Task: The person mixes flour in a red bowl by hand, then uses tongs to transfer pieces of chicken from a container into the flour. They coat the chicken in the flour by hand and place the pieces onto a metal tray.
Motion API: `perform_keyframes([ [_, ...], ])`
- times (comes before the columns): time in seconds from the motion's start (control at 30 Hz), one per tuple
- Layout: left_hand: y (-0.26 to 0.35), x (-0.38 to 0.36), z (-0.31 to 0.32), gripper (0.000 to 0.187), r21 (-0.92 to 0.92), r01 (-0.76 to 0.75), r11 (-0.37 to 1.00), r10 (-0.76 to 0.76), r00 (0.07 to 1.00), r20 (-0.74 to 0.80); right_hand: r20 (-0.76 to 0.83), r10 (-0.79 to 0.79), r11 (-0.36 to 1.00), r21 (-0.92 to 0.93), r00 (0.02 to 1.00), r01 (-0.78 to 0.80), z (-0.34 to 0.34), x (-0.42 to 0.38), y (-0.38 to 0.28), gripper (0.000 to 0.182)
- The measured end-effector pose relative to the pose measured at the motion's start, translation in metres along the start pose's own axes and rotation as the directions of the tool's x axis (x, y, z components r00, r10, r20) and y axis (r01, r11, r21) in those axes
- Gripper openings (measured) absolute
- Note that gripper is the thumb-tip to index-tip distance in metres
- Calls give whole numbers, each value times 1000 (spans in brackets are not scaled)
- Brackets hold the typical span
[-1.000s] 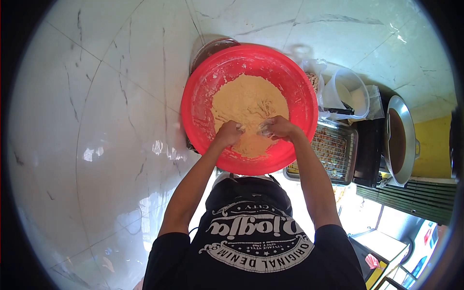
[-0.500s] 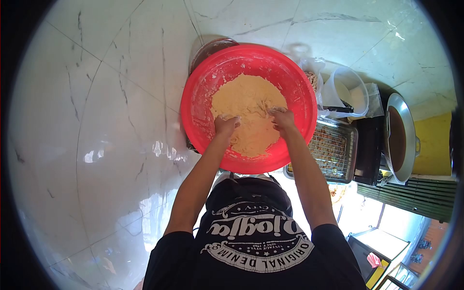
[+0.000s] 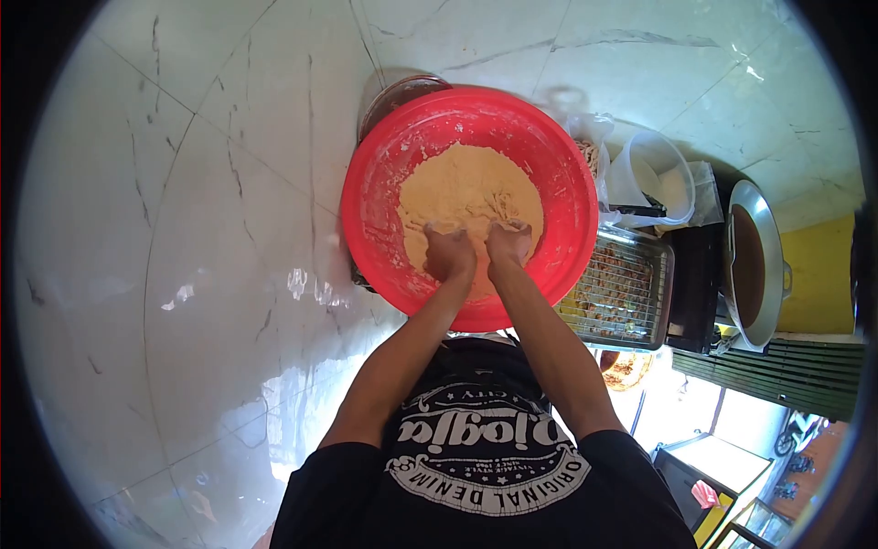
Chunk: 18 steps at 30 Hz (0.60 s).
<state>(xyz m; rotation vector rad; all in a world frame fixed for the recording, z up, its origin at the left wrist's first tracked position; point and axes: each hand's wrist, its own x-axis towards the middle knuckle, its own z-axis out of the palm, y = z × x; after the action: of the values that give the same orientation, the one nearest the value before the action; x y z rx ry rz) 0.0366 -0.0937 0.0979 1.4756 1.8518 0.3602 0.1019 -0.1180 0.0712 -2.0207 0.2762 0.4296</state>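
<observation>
A large red basin (image 3: 370,210) holds a mass of pale yellow flour mixture (image 3: 466,178), with white dust on its inner wall. My left hand (image 3: 449,254) is in the lower middle of the mixture, its fingers curled and partly sunk in it. Close beside it on the right, my right hand (image 3: 508,243) also has its fingers curled into the mixture, near a rough, crumbly patch. A small gap separates the two hands. Fingertips of both are hidden in the mixture.
Right of the basin are a wire rack over a tray (image 3: 631,284), a translucent tub (image 3: 681,188), a plastic bag (image 3: 594,133) and a wide metal pan (image 3: 777,265). Behind the basin shows a round rim (image 3: 389,96). Tiled wall (image 3: 238,183) fills the left.
Both hands have moved inward and closer together in the basin. The forearms have drawn in, and more of a round item below the rack shows.
</observation>
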Motion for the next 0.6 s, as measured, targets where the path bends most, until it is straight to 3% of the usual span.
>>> perform_keyframes([
  [0.07,9,-3,4,57,30,36,999,-37,999,36,47,126,979,153,991,-132,1,19,13,40],
  [0.13,9,-10,-1,56,75,80,994,-85,994,66,58,104,991,83,993,-109,-7,-2,2,39],
  [0.2,19,-13,-4,53,41,-166,985,156,972,175,63,63,998,28,996,-64,-10,-1,-9,38],
  [0.23,16,-9,4,53,39,-168,985,159,971,178,77,-88,995,-39,993,91,-14,7,-8,37],
  [0.27,11,-1,15,49,-74,-264,962,273,941,198,106,-234,964,-104,967,244,-18,14,-7,37],
  [0.3,13,4,15,45,-186,-352,917,386,900,203,107,-232,965,-103,967,243,-22,20,-10,37],
  [0.33,14,9,14,45,-184,-353,917,387,900,202,161,-307,942,-91,938,323,-25,26,-14,36],
  [0.4,14,19,7,28,-89,-524,847,519,777,357,206,-375,914,-78,904,398,-33,36,-13,36],
  [0.43,10,24,1,28,-89,-530,843,523,771,364,266,-449,818,-261,853,512,-36,39,-8,42],
  [0.47,5,31,-6,28,155,-621,768,508,739,444,341,-504,673,-421,793,609,-36,43,-5,48],
  [0.5,1,38,-13,28,380,-682,624,468,717,517,335,-504,677,-419,796,605,-39,41,-4,48],
  [0.53,-4,44,-20,32,440,-651,618,299,713,634,633,-295,575,-480,715,662,-44,37,-2,51],
  [0.57,-8,50,-25,37,501,-625,599,117,687,717,828,-18,465,-490,561,738,-48,33,-1,54],
  [0.6,-20,56,-23,37,504,-626,595,115,687,718,887,92,384,-450,452,806,-48,25,1,54],
])
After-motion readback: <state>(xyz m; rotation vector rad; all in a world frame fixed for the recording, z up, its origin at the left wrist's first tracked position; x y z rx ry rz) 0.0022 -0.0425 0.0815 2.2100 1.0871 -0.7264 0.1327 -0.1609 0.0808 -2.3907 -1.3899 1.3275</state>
